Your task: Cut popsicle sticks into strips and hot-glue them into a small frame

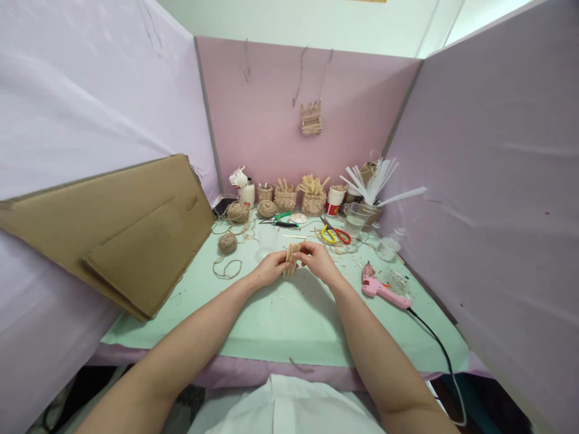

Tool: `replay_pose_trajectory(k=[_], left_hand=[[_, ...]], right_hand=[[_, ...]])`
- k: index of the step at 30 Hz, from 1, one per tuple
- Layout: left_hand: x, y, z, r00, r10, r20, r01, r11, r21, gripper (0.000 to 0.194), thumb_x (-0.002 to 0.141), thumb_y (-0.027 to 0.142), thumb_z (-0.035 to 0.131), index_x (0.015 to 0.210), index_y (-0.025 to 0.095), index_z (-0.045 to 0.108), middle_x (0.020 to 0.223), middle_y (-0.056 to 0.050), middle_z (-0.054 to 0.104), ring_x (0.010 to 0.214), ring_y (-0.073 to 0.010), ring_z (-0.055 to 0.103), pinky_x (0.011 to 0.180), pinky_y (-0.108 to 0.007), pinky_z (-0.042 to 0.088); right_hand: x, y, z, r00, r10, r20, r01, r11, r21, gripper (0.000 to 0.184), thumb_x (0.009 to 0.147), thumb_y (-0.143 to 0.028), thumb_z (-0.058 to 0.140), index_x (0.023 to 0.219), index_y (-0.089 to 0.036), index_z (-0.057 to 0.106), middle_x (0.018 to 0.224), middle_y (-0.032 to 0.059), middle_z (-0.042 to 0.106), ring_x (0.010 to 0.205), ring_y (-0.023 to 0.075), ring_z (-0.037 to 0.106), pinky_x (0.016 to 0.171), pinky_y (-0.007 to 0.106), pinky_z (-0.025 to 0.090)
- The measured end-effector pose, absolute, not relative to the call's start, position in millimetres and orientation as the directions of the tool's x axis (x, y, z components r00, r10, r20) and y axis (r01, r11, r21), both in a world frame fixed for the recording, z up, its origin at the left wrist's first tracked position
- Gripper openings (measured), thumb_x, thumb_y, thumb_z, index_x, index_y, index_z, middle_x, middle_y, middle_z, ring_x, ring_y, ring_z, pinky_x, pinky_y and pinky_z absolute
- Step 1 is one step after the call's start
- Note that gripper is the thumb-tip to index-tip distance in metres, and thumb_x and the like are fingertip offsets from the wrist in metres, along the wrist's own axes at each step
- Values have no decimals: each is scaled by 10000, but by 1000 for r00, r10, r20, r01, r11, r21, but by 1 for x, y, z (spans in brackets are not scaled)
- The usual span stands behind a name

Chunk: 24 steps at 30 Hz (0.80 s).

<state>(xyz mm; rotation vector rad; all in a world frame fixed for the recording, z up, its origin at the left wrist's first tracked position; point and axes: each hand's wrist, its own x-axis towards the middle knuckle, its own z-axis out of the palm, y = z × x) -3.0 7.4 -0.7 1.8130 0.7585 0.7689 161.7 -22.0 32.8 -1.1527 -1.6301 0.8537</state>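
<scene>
A small piece made of pale wooden sticks (292, 259) is held over the middle of the table. My left hand (272, 267) is closed on its left side. From the right, my right hand (316, 259) has its fingers bent against the upper right of the piece; its fingertips are partly hidden. Beyond the hands lie yellow-handled scissors (329, 234), red-handled scissors (342, 235) and green-handled pliers (286, 223). To the right, a pink glue gun (384, 292) rests on the table.
Balls of twine (227, 243) sit at the left. Woven cups of wooden sticks (313, 202) line the back, beside a cup with white glue sticks (371, 208). Large cardboard (136, 223) leans at left. The glue gun's black cord (436, 337) runs off the right front edge.
</scene>
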Motion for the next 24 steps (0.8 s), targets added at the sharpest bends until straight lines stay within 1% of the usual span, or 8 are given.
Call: replay_pose_trajectory(k=[3, 8, 14, 17, 20, 24], left_hand=[[-3, 8, -2, 603, 778, 174, 139, -318, 938, 272, 748, 216, 522, 991, 145, 620, 973, -67, 690, 896, -211, 632, 816, -330, 476], [-3, 8, -1, 604, 776, 181, 179, -354, 918, 245, 764, 237, 516, 961, 137, 624, 938, -69, 687, 867, -209, 625, 814, -334, 471], [-4, 10, -5, 594, 778, 204, 211, -395, 894, 274, 785, 264, 506, 1007, 136, 603, 971, -79, 676, 881, -213, 615, 811, -334, 468], [-3, 10, -6, 584, 782, 218, 221, -412, 884, 279, 792, 277, 502, 1015, 139, 595, 976, -76, 670, 883, -210, 610, 802, -323, 469], [-2, 9, -5, 582, 782, 225, 242, -430, 870, 269, 794, 286, 503, 1007, 149, 592, 970, -61, 663, 881, -201, 603, 784, -303, 469], [1, 6, -5, 542, 812, 218, 278, -417, 865, 231, 786, 285, 509, 954, 150, 591, 902, -45, 659, 822, -189, 598, 736, -290, 471]], right_hand=[[161, -23, 34, -125, 952, 279, 279, 303, -911, 110, 704, -255, 570, 727, -164, 626, 642, -23, 608, 536, 106, 550, 532, 233, 479], [161, -23, 33, -132, 955, 267, 265, 293, -919, 153, 725, -244, 529, 761, -157, 650, 683, -4, 632, 563, 117, 585, 560, 255, 524], [161, -21, 32, -118, 956, 268, 306, 292, -906, 207, 761, -261, 466, 766, -156, 644, 705, 7, 627, 609, 128, 604, 554, 252, 541], [162, -21, 30, -87, 955, 284, 372, 296, -880, 225, 782, -280, 451, 750, -162, 640, 678, 0, 617, 591, 125, 593, 514, 227, 506], [161, -23, 29, -10, 947, 321, 473, 287, -833, 222, 777, -282, 464, 655, -167, 610, 577, -16, 570, 514, 114, 541, 466, 205, 424], [158, -26, 31, 93, 913, 398, 595, 270, -757, 205, 724, -238, 493, 532, -178, 534, 481, -29, 486, 489, 107, 449, 485, 214, 332]])
